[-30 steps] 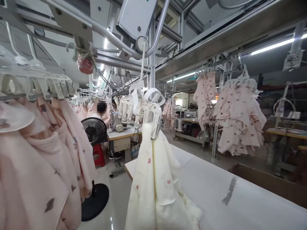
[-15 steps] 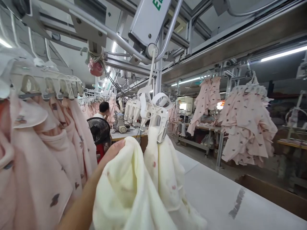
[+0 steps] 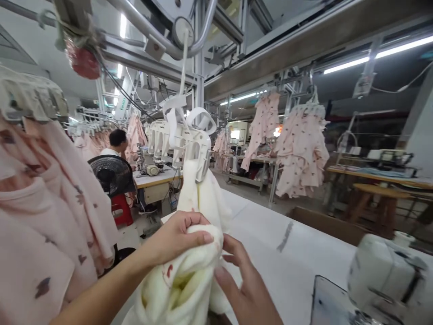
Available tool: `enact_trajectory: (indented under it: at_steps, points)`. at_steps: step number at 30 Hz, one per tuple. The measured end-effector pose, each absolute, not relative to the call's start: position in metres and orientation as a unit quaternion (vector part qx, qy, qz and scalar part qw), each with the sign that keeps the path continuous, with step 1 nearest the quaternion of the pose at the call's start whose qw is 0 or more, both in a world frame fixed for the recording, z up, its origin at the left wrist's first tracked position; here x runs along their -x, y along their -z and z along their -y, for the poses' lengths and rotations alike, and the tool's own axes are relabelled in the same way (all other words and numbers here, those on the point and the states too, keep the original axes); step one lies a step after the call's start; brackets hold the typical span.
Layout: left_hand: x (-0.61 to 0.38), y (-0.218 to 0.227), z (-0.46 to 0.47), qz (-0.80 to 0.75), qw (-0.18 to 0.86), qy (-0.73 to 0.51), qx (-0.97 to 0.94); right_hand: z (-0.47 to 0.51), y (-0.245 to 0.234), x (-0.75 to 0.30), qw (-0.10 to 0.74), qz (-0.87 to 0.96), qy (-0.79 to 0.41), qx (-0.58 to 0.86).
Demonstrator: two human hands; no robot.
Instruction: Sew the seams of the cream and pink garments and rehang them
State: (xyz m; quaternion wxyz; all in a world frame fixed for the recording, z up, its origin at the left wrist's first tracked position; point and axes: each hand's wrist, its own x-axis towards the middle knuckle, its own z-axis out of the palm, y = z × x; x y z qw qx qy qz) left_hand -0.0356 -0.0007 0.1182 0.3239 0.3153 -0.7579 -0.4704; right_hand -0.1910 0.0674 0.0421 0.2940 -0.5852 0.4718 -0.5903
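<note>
A cream garment with small reddish prints is bunched in front of me. My left hand grips its upper folds, thumb lying across the top. On the right side, my right hand rests its fingertips against the cloth, thumb and fingers apart. Just above, a cream piece hangs from a white clip hanger; whether it joins the bunched cloth is hidden by my hands. White strips loop over the hanger.
Pink printed garments hang close on my left. A white table spreads below, with a sewing machine at lower right. Beyond are a black fan, a seated person, a cardboard box and an overhead rail.
My right hand has come into view at the cream garment. My left hand now closes over its folds, lower and further right in view. The view has turned right, showing the sewing machine.
</note>
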Motion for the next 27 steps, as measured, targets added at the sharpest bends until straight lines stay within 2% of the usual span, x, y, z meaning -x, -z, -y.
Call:
enact_trajectory:
  at_steps: [4,8,14,19,22,23,25,27]
  points:
    - [0.037,-0.124,-0.003,0.788,0.259,0.459,-0.319,-0.060,-0.052,0.184,0.389,-0.438,0.596,0.549]
    - [0.030,-0.120,-0.001,0.784,0.226,0.476,-0.329,-0.062,-0.046,0.194,0.438,-0.425,0.597,0.521]
    - [0.025,-0.112,0.002,0.745,0.225,0.545,-0.311,-0.061,-0.044,0.194,0.441,-0.425,0.597,0.518]
    - [0.025,-0.106,-0.002,0.746,0.217,0.554,-0.299,-0.061,-0.045,0.190,0.440,-0.425,0.592,0.525]
    - [0.025,-0.099,-0.006,0.695,0.181,0.640,-0.273,-0.055,-0.046,0.185,0.445,-0.424,0.588,0.526]
    - [0.022,-0.098,-0.005,0.658,0.213,0.671,-0.268,-0.051,-0.045,0.183,0.441,-0.422,0.588,0.531]
    - [0.007,-0.100,0.005,0.574,0.363,0.679,-0.278,-0.043,-0.037,0.182,0.413,-0.422,0.598,0.542]
    - [-0.016,-0.106,0.027,0.504,0.541,0.599,-0.307,-0.036,-0.019,0.187,0.378,-0.434,0.610,0.545]
